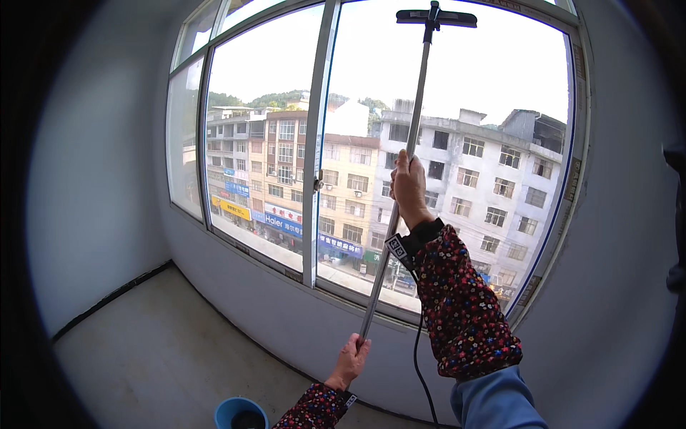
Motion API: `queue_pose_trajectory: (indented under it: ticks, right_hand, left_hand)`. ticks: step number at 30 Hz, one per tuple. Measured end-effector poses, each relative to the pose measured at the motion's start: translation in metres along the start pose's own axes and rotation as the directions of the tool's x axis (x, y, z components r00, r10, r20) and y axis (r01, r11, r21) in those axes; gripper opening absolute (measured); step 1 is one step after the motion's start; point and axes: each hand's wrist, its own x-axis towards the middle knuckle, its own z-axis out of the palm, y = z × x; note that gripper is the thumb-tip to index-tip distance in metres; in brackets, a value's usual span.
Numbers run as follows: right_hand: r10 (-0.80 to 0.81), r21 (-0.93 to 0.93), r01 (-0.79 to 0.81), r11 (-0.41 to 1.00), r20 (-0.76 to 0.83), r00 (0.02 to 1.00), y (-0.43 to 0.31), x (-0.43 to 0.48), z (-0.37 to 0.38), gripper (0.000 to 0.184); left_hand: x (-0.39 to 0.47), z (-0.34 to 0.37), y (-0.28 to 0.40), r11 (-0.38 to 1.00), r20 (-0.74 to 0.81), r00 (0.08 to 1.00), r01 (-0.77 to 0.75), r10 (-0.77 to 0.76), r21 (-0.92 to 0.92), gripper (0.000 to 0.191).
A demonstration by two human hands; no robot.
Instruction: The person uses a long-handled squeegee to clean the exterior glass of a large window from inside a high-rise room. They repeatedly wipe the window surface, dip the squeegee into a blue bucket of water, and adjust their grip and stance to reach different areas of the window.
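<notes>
A long metal pole [380,268] runs up across the window, with a black window squeegee head [437,18] at its top, against the upper part of the right-hand pane [455,69]. Around the middle of the pole my right hand [410,187] is closed, its wrist in a black band over a floral sleeve. Lower down, my left hand [351,362] grips the pole near its lower end, below the sill. The pole leans, its top to the right of its bottom. Whether the squeegee's blade touches the glass cannot be told.
A blue plastic bucket [241,413] with something dark inside stands on the bare floor [161,332]. A black cable [420,370] hangs below my right forearm. The window's white frame [316,161] has a latch [319,181] at its middle post. Walls adjoin on both sides.
</notes>
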Motion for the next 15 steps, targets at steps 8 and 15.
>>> queue_pose_trajectory:
  ticks: [8, 15]
  right_hand:
    - [-0.046, -0.191, 0.047, 0.98, 0.01, 0.999, 0.089, -0.06, -0.034, 0.035]
    - [0.491, -0.013, -0.495, 0.869, 0.151, 0.858, 0.167, -0.399, -0.023, 0.029]
  left_hand:
    - [-0.051, 0.03, -0.081, 0.982, 0.062, 0.99, 0.118, -0.128, 0.147, 0.03]
    - [-0.359, -0.005, -0.249, 0.796, -0.166, 0.826, 0.563, -0.538, 0.221, 0.04]
